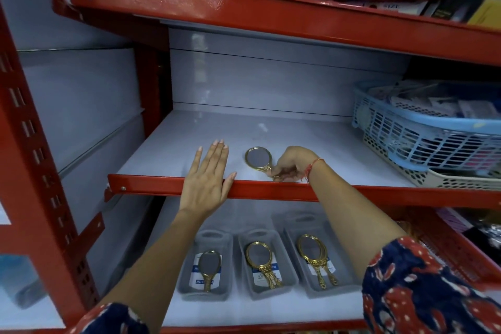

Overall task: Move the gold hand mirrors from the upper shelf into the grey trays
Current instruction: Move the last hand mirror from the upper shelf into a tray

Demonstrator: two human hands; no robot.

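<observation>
Lower shelf, nearest: three grey trays side by side, each holding gold hand mirrors laid handle toward the viewer; left tray [206,266] one mirror, middle tray [264,266] and right tray [317,260] what look like stacked mirrors, count unclear. Upper shelf [173,149], red front edge: left hand [207,179] lies flat, fingers spread and extended, palm across the edge, gripping nothing. Right hand [294,164], red thread at the wrist, fingers curled and pinched on the handle of one gold hand mirror [256,158], glass up, resting on the shelf. Farther right: stacked blue basket [423,130] holding packaged goods.
</observation>
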